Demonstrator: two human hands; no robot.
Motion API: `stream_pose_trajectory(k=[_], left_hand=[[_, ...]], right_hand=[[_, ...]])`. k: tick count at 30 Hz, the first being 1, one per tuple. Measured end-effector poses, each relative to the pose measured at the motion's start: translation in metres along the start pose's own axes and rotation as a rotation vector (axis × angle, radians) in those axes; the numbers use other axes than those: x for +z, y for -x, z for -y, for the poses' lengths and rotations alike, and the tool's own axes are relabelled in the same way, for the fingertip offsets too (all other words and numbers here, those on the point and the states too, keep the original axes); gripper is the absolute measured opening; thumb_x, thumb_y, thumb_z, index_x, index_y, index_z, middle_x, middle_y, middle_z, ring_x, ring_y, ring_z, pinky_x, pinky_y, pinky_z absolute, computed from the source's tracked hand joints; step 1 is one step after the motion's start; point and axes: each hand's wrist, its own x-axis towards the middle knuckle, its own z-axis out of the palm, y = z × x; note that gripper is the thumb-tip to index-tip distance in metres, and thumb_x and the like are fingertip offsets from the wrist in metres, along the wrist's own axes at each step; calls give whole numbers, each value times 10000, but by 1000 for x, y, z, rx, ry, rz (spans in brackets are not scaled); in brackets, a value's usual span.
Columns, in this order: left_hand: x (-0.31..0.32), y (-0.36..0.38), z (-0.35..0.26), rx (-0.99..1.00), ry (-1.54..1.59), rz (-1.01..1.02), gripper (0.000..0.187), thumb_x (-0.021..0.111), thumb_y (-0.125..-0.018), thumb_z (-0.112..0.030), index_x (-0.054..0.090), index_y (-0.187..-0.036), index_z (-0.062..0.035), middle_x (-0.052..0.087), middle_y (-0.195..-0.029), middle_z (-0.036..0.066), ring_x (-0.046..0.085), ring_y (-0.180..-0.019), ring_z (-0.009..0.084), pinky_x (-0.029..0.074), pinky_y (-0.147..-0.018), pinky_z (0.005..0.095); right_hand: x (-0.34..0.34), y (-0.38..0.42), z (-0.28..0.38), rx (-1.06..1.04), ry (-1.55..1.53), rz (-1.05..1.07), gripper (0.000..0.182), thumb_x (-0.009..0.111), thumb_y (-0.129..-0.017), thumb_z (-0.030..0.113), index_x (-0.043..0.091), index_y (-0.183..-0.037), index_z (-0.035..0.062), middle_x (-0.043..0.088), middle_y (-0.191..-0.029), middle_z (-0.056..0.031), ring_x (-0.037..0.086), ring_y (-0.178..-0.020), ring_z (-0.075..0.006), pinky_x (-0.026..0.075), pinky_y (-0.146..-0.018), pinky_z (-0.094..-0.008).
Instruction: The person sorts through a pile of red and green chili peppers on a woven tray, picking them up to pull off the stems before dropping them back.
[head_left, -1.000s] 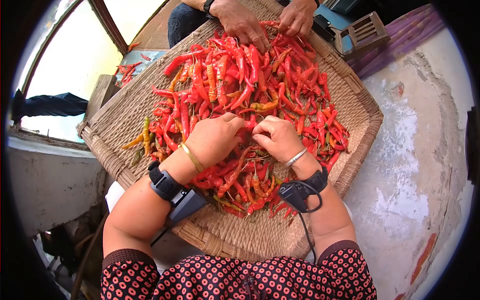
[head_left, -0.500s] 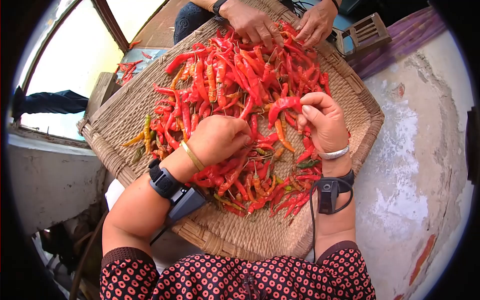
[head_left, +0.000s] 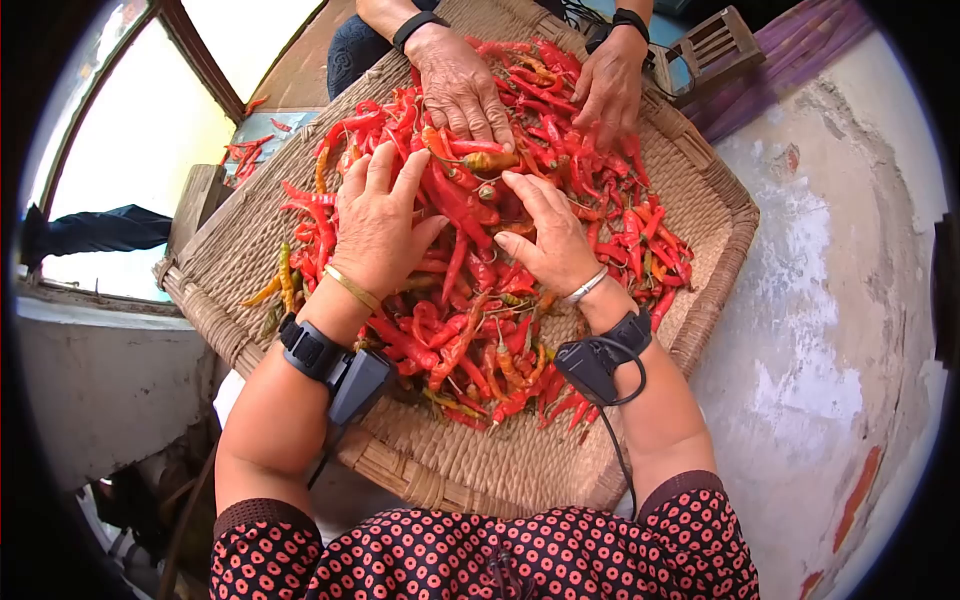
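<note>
A heap of red chili peppers (head_left: 455, 330), some orange or greenish, lies on a woven tray (head_left: 500, 455). My left hand (head_left: 380, 225) is over the heap's left middle, fingers spread and palm down on the peppers. Opposite it, my right hand (head_left: 550, 235) rests on the peppers with its fingers stretched out and the thumb apart. Between my two hands lie several long red chilies (head_left: 458, 200). An orange-brown chili (head_left: 490, 161) sits just beyond my right fingertips. Neither hand grips a pepper that I can see.
Across the tray, another person's two hands touch the heap: one hand (head_left: 462, 90) flat, the other hand (head_left: 610, 85) reaching down. A slatted wooden object (head_left: 710, 50) stands at the back right. Several chilies (head_left: 245, 152) lie beyond the left rim. A worn wall (head_left: 810, 300) is at right.
My right hand has let go of the red chili it held up and lowered onto the heap. My left hand has moved forward and opened. The other person's hands have come further over the peppers.
</note>
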Motion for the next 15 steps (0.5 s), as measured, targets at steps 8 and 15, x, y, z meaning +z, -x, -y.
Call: stream_pose_trajectory(k=[8, 15], left_hand=[[3, 4, -2, 218, 246, 123, 470, 693, -580, -132, 579, -1033, -83, 554, -1036, 106, 499, -939, 296, 414, -836, 377], [-3, 21, -15, 318, 394, 309, 323, 673, -597, -118, 605, -912, -102, 592, -808, 74, 535, -762, 266, 423, -689, 366]], right_hand=[[13, -1, 13, 196, -131, 144, 741, 687, -711, 195, 307, -1336, 77, 497, -1120, -137, 508, -1033, -269, 421, -886, -347], [-4, 4, 36, 243, -85, 431, 667, 708, -690, 238, 400, -1264, 95, 587, -801, -137, 606, -777, -269, 475, -707, -337]])
